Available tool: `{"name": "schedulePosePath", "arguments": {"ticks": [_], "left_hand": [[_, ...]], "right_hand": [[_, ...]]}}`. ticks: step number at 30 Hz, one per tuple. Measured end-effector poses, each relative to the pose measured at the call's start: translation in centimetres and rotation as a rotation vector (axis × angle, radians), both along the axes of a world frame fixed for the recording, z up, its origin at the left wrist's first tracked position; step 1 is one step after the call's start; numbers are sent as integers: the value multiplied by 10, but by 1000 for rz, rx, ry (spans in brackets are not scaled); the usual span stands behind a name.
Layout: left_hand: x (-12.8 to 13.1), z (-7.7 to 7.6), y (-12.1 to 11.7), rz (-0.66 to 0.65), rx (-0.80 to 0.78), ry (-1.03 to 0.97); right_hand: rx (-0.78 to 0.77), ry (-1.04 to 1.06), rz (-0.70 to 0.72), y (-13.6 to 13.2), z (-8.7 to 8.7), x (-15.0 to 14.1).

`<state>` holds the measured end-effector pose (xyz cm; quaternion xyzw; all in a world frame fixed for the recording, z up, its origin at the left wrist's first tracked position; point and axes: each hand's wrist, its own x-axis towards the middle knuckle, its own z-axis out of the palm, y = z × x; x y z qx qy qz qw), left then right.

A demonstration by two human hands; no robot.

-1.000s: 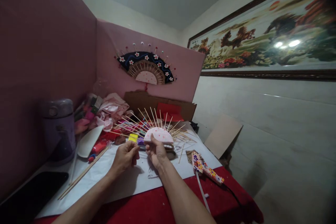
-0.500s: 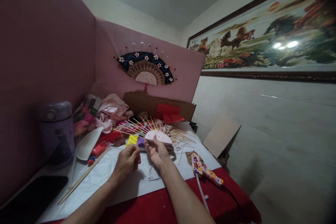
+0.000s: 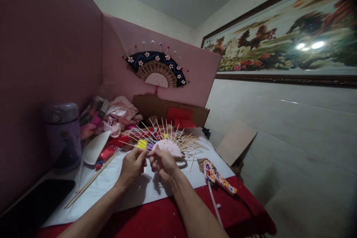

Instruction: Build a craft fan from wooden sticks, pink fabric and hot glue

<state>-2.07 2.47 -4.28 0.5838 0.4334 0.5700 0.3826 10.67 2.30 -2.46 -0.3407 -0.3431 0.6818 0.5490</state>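
Note:
A small half-round piece (image 3: 169,148), pale pink with darker dots, carries several thin wooden sticks (image 3: 152,129) fanned out from its curved edge. My right hand (image 3: 164,163) is closed at its lower left end, thumb on top. Close by on the left, my left hand (image 3: 134,165) is pinched shut, its fingertips almost meeting those of my right hand; whatever may be between them is too small to make out. Behind my fingers lie a yellow block (image 3: 142,144) and a purple one (image 3: 150,146), partly hidden.
A flowered glue gun (image 3: 219,177) lies on the right over white paper and red cloth (image 3: 240,208). Loose sticks (image 3: 192,141) are heaped behind the work. At left are a purple bottle (image 3: 63,137), a black phone (image 3: 41,200) and long sticks (image 3: 90,180). A decorated fan (image 3: 156,68) hangs ahead.
My two hands have come closer together, fingertips nearly touching. The half-round piece has shifted slightly left and turned, its sticks now standing more upright. The view has moved a little.

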Motion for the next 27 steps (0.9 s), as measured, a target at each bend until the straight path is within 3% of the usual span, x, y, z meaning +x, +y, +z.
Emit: {"name": "schedulePosePath", "arguments": {"ticks": [5,10,14,19,22,25,27], "left_hand": [[-1,5,-2,72,13,-110],[2,4,-1,-210,-205,-137],[6,1,-2,-336,-159,5],[7,5,-9,-231,-68,-14],[5,10,-12,-101,58,-30],[0,14,-13,5,143,-16],[-4,17,-13,4,170,32]], "right_hand": [[88,213,133,-10,8,-4],[195,263,123,-15,12,-6],[226,200,115,-19,17,-7],[293,250,138,-21,20,-6],[251,167,-53,-16,17,-5],[194,7,-477,-9,12,2],[168,-29,-697,-6,11,8]]}}
